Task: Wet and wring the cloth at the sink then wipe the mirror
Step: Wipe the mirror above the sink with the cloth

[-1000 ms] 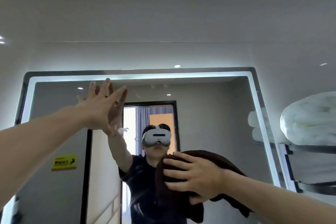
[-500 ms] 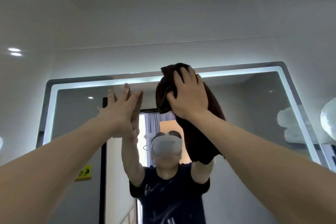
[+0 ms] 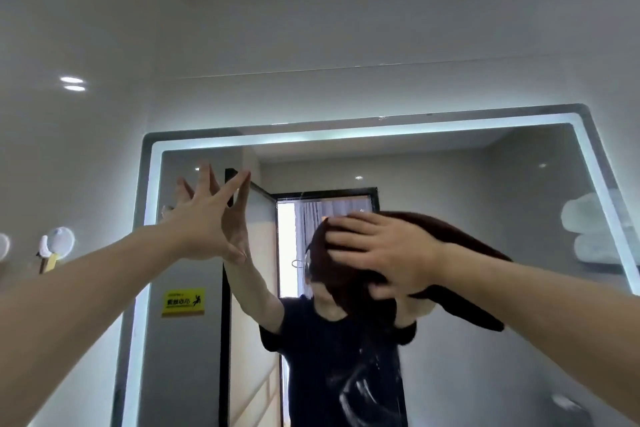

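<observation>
A large wall mirror (image 3: 450, 184) with a lit white border fills the middle of the view. My right hand (image 3: 384, 255) presses a dark brown cloth (image 3: 346, 284) flat against the glass at mid-height, fingers spread over it and pointing left. The cloth hangs past my wrist to the right. My left hand (image 3: 207, 222) rests on the glass near the mirror's upper left, fingers spread, holding nothing. The sink is out of view.
The mirror reflects a person in a dark shirt, an open door and a yellow sign (image 3: 183, 302). Round hooks (image 3: 59, 241) sit on the left wall. Folded white towels (image 3: 588, 236) show in the mirror at the right.
My right hand has swept the cloth down from the mirror's top edge to mid-height and turned sideways. My left hand stays on the glass with fingers spread wider.
</observation>
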